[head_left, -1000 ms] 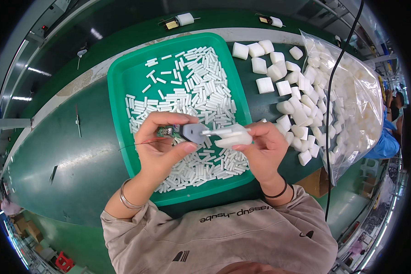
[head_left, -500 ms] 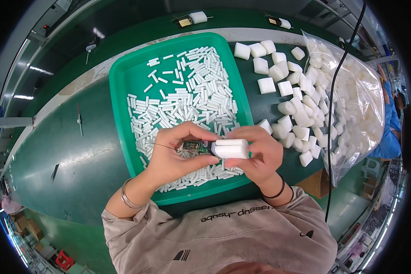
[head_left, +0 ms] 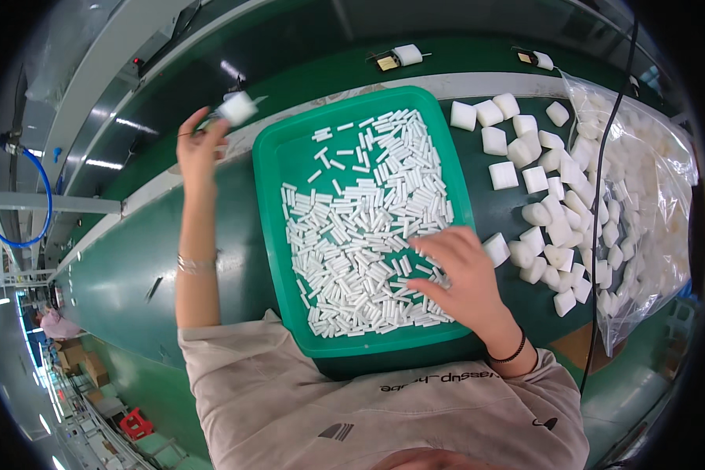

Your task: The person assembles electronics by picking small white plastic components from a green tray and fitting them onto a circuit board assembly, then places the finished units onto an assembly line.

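Note:
My left hand [head_left: 200, 149] is stretched out to the far left, over the green strip behind the table. Its fingertips close on a small electronic part with a white foam block [head_left: 237, 108] on it. Motion smears that part, and my fingers hide most of its board. Over the right side of a green tray [head_left: 268, 227] is my right hand [head_left: 466, 278], thumb and fingers apart with nothing between them. Many short white sticks [head_left: 360, 258] lie loose in the tray, just beneath its fingertips.
Right of the tray, loose white foam blocks [head_left: 560, 227] spill from a clear plastic bag [head_left: 654, 227]. Two similar assemblies, one with a foam block [head_left: 407, 55], lie on the far green strip. A black cable [head_left: 597, 227] hangs down at the right.
My left hand has carried the electronic part from above the tray to the far left. My right hand has let go of the foam block and opened over the sticks. The view has shifted.

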The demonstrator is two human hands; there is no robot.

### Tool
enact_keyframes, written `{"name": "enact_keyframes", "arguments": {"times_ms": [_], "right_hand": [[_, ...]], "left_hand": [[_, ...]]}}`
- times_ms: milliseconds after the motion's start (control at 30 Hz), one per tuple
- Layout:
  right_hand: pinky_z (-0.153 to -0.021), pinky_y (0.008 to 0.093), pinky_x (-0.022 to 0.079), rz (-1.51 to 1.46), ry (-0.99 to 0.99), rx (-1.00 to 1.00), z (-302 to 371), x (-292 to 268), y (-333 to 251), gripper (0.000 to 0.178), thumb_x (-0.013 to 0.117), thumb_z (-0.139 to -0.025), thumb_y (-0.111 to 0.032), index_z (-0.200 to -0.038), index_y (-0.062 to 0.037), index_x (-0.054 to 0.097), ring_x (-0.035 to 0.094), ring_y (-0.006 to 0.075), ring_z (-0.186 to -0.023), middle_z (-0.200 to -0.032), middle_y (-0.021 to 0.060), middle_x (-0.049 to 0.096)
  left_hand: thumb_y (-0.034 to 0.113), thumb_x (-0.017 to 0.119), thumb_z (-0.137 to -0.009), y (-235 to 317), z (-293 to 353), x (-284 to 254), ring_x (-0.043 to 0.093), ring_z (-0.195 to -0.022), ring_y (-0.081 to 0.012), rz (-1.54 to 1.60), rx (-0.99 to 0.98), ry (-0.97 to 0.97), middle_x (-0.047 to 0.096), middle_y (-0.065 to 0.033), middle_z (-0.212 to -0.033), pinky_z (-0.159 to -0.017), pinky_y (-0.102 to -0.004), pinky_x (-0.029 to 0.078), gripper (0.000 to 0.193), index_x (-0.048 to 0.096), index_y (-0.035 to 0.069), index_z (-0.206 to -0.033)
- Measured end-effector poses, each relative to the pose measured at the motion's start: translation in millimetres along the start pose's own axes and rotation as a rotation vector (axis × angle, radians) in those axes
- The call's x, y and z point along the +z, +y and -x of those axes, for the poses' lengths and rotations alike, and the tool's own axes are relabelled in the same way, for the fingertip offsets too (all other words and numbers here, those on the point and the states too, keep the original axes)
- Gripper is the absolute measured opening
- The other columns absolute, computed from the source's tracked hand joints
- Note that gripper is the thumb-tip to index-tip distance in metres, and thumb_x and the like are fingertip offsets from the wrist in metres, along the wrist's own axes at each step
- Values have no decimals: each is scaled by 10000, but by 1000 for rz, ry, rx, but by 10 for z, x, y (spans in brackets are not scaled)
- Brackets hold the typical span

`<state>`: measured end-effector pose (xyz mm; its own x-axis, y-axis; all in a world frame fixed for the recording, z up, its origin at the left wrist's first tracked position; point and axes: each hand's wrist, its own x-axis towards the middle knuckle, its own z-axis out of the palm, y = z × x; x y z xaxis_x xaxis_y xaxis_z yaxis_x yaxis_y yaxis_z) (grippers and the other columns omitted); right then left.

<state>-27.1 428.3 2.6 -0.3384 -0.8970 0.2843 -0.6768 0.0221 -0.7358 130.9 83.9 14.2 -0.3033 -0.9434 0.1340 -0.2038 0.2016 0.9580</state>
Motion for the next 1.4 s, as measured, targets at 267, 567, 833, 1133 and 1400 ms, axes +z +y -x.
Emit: {"name": "enact_keyframes", "arguments": {"times_ms": [267,567,833,1133,1400], "right_hand": [[-657,281,390,185,-234,-184,-14,34,-57,305,696,-602,-204,-859,-112,561,466,172,-810,-788,3,485],[-585,274,418,189,-268,-150,-11,41,142,162,653,-648,-179,-742,-122,534,485,152,-726,-702,-9,469],[-558,290,416,73,-166,-111,-44,50,65,120,641,-697,-142,-759,-103,545,516,173,-692,-708,0,501],[-595,293,435,-183,8,57,-37,-11,54,132,636,-698,-52,-817,-75,585,524,214,-725,-784,46,525],[-587,232,447,-574,239,204,10,-7,31,151,663,-677,18,-817,-31,635,562,143,-666,-805,81,578]], "left_hand": [[334,767,-578,-1207,-1439,-1428,511,-968,-264,-617,-111,548,502,-166,-1100,-890,-424,375,829,356,20,-1225],[628,572,-639,-318,-996,676,452,-1054,-318,-1345,143,96,571,-100,-1073,-852,-448,358,604,620,133,-982],[319,785,-558,-127,-937,655,626,-792,-242,-813,351,-43,643,-115,-868,-704,-324,472,507,597,49,-944],[19,637,-721,641,930,929,577,-779,-151,351,-195,-522,590,-106,-955,-671,-264,473,298,514,29,-992],[96,640,-751,647,1818,924,610,-839,-259,864,-473,-730,549,-170,-1059,-678,-320,512,387,385,59,-1039]]}}
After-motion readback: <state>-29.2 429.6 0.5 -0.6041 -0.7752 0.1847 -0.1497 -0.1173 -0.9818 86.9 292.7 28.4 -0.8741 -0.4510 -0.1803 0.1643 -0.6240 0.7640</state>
